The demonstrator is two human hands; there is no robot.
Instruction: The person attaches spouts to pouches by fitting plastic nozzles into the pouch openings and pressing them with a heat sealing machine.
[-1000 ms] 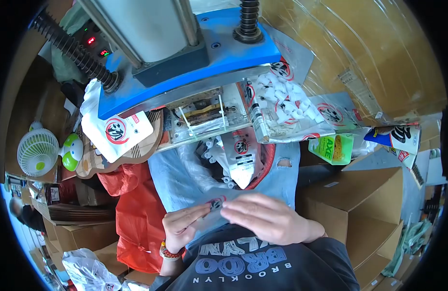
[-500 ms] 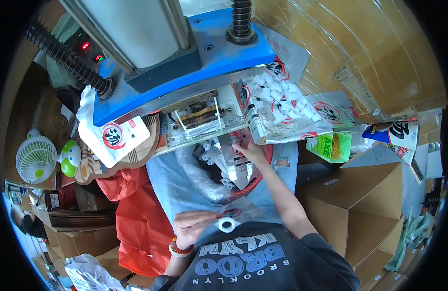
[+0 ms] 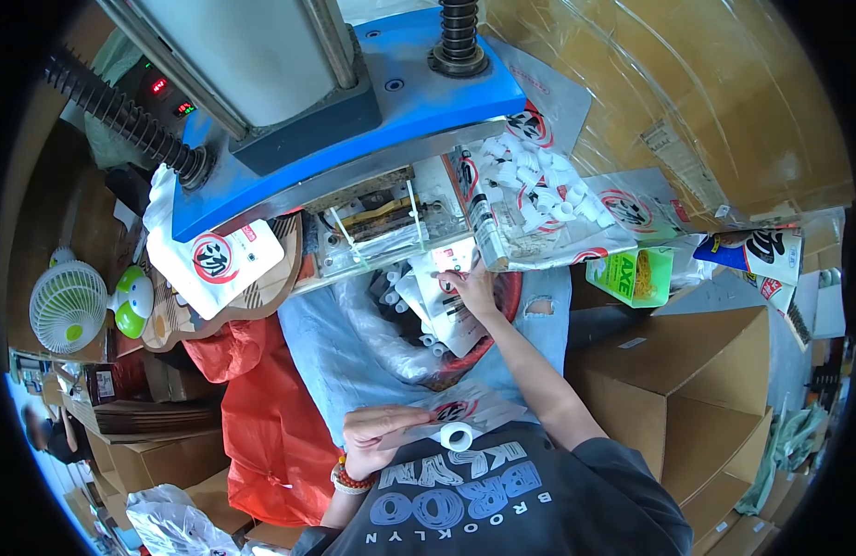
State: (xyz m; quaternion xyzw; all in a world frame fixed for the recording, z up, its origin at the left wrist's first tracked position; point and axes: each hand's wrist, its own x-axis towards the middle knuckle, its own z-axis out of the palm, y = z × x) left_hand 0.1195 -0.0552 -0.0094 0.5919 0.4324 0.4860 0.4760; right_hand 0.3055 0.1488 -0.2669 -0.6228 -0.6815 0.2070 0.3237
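My left hand [image 3: 377, 428], with a beaded bracelet at the wrist, is closed on the edge of a clear printed pouch [image 3: 488, 413]. A white ring-shaped spout [image 3: 456, 436] shows at that pouch, in front of my shirt. My right hand [image 3: 474, 289] pinches a white printed pouch [image 3: 454, 320] above a round basin [image 3: 382, 347] between my knees. More white pouches with tube-like spouts lie in the basin, partly hidden by the held pouch.
A blue-plated press [image 3: 354, 130] stands over a metal fixture [image 3: 377, 227]. White spout pieces [image 3: 548, 185] fill a plastic-lined tray at its right. Around are a finished-looking pouch [image 3: 215, 264], small fan [image 3: 67, 306], green AXE container [image 3: 632, 278], red sack [image 3: 270, 426] and cardboard boxes [image 3: 669, 398].
The pouch in my left hand has shifted right and spread out, its spout moving right too. The pouch in my right hand has turned and shows more of its white printed face.
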